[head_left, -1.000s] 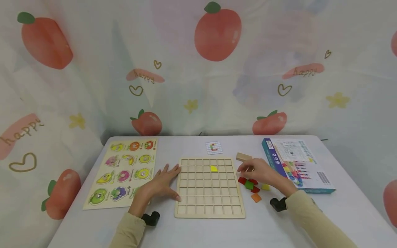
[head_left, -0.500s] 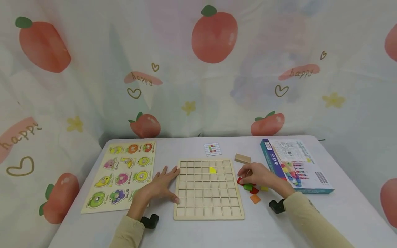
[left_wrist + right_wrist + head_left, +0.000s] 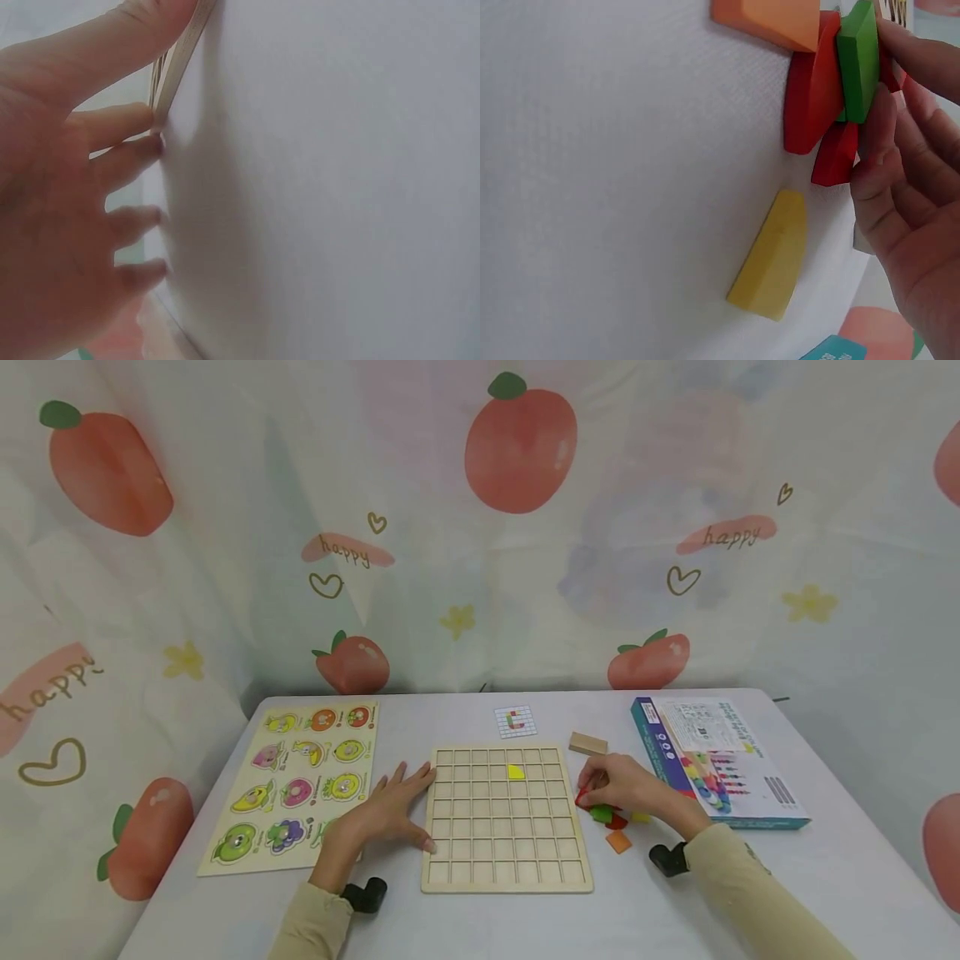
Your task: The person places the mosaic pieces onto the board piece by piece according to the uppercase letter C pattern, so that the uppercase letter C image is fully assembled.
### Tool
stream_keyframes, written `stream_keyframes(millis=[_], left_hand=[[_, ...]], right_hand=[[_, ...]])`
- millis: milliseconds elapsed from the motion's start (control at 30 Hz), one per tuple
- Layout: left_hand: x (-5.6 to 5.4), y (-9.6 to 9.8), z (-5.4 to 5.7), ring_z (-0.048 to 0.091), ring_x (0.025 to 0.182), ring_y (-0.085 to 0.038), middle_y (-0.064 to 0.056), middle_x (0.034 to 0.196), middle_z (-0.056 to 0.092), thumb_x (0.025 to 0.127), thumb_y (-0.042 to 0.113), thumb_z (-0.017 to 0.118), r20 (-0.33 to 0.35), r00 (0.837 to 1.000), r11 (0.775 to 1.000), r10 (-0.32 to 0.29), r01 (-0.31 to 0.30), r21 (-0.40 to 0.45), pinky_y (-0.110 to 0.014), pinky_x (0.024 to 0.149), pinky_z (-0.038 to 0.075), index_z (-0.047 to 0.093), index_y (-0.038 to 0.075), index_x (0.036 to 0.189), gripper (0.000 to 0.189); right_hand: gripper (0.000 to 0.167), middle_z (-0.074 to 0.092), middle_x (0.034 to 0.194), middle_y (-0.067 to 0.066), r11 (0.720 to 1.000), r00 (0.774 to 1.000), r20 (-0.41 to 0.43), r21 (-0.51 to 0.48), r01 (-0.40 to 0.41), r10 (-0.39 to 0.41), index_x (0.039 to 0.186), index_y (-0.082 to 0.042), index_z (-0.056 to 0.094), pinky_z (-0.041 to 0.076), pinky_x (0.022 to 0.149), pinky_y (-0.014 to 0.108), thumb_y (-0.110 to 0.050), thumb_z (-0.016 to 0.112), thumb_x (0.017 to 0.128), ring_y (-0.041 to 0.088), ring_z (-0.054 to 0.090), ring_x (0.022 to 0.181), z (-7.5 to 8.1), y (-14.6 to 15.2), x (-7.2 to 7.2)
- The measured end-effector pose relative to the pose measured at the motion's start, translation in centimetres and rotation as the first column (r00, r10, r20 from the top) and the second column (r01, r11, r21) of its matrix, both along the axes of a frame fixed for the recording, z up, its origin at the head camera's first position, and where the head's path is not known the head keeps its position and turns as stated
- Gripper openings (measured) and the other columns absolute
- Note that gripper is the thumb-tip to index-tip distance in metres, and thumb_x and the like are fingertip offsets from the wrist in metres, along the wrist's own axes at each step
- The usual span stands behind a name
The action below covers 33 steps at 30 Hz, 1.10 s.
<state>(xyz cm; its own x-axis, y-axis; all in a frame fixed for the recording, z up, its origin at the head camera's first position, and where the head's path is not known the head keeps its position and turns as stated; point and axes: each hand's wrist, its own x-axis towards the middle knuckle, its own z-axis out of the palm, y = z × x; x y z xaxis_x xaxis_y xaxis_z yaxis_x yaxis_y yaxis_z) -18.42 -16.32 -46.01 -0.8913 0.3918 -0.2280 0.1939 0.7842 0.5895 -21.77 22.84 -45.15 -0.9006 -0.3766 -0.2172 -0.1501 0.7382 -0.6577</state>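
Note:
A square wooden grid board (image 3: 506,889) lies in the middle of the table, with a yellow quarter-round block (image 3: 516,772) in one upper cell. My left hand (image 3: 384,814) has its fingers spread along the board's left edge, thumb and fingertips at the rim. To the right of the board, my right hand (image 3: 618,782) pinches a red block (image 3: 887,69) between thumb and fingers, mostly hidden by them. Right beside the fingertips are a green block (image 3: 860,64) and more red blocks (image 3: 810,101). An orange block (image 3: 618,842) and a yellow block (image 3: 771,259) lie close by.
A fruit puzzle board (image 3: 255,862) lies at the left, partly under the left hand. Behind the grid board is a small pattern card (image 3: 515,722). A plain wooden block (image 3: 588,743) and a flat toy box (image 3: 772,777) lie to the right.
My right hand has come down slightly to the red blocks, and its fingers have closed on one. The left hand keeps its place on the board's edge.

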Motion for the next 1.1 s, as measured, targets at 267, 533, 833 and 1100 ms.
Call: stream_keyframes(millis=[267,533,833,1100], left_hand=[[0.0,0.0,-0.1,0.006,0.16,-0.039,-0.007,0.17,0.027,0.067,0.028,0.097,-0.001,1.0,1.0,0.007,-0.007,-0.001,-0.058,0.13,0.004,0.037,0.008,0.16,0.113],[0.0,0.0,-0.1,0.006,0.16,-0.039,-0.007,0.17,0.027,0.066,0.028,0.097,-0.007,1.0,1.0,0.01,-0.01,0.002,-0.058,0.13,0.005,0.038,0.007,0.159,0.113],[0.1,0.0,-0.2,0.005,0.16,-0.039,-0.006,0.17,0.027,0.066,0.028,0.097,0.0,1.0,1.0,0.02,-0.02,0.015,-0.058,0.13,0.004,0.038,0.008,0.159,0.113],[0.0,0.0,-0.2,0.005,0.16,-0.038,-0.006,0.171,0.026,0.066,0.029,0.097,0.004,1.0,1.0,0.021,-0.021,0.019,-0.058,0.13,0.003,0.037,0.009,0.16,0.113]], right_hand=[[0.012,0.067,0.089,0.001,0.999,1.0,-0.015,-0.042,-0.014,0.013,0.102,-0.007,0.07,0.054,0.072,0.023,-0.014,0.076,0.093,0.017,0.059,0.081,0.0,0.3,-0.2],[0.013,0.069,0.095,0.004,0.995,1.0,-0.008,-0.101,0.021,-0.022,0.105,-0.005,0.07,0.059,0.077,0.025,-0.013,0.073,0.095,0.017,0.064,0.086,0.4,-0.2,-0.5],[0.02,0.067,0.104,0.007,0.988,0.998,-0.063,-0.155,-0.028,0.018,0.114,-0.005,0.073,0.056,0.08,0.019,-0.015,0.071,0.097,0.019,0.064,0.095,0.3,-1.0,-1.2],[0.02,0.065,0.106,0.01,0.968,0.997,-0.052,-0.241,-0.066,0.055,0.115,-0.002,0.073,0.058,0.079,0.021,-0.011,0.069,0.098,0.02,0.068,0.088,-0.2,-1.6,-1.8]])
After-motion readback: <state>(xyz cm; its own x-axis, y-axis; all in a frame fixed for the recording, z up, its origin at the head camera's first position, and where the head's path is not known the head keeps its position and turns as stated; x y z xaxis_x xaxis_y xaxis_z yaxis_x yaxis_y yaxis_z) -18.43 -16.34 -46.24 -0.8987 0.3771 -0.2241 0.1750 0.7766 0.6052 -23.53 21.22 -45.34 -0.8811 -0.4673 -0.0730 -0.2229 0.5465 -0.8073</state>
